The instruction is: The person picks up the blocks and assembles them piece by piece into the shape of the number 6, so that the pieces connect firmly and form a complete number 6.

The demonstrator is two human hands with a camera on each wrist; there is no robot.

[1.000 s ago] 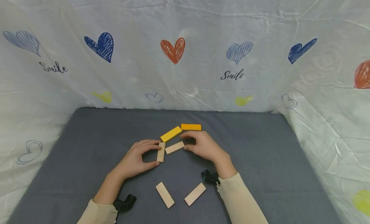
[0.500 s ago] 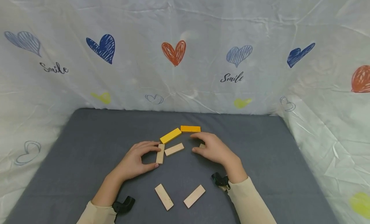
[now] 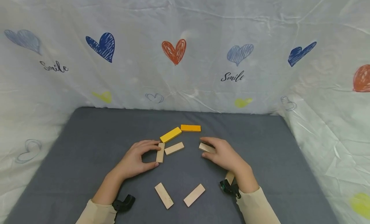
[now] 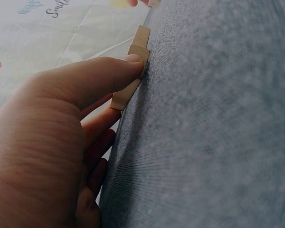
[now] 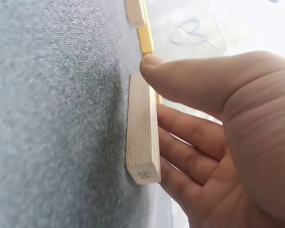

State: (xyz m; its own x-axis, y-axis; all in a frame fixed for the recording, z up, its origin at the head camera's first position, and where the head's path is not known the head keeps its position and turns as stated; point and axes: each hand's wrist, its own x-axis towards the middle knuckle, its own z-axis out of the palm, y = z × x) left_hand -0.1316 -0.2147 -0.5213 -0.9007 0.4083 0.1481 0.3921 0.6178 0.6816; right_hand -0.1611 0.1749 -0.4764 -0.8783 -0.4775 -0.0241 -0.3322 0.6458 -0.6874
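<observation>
In the head view my left hand (image 3: 137, 159) holds a plain wooden block (image 3: 160, 155) end to end, thumb at the near end and fingertips at the far one. The left wrist view has the thumb pressing that block (image 4: 138, 53). A second plain block (image 3: 174, 148) lies slantwise just right of it. My right hand (image 3: 226, 155) is spread around another plain block (image 3: 206, 148), which lies on the cloth between thumb and index finger. In the right wrist view the thumb tip is beyond this block's (image 5: 142, 128) far end and the other fingers are behind it.
A yellow block (image 3: 171, 135) and an orange block (image 3: 190, 128) lie end to end at the back. Two plain blocks, one left (image 3: 164, 195) and one right (image 3: 194, 195), lie at the front. Another block (image 3: 230, 176) is partly hidden beneath the right wrist. Grey cloth (image 3: 110, 137) covers the table.
My right hand has let go of the slanted block beside the left hand's block and moved right and nearer, around another plain block. The left hand has stayed put.
</observation>
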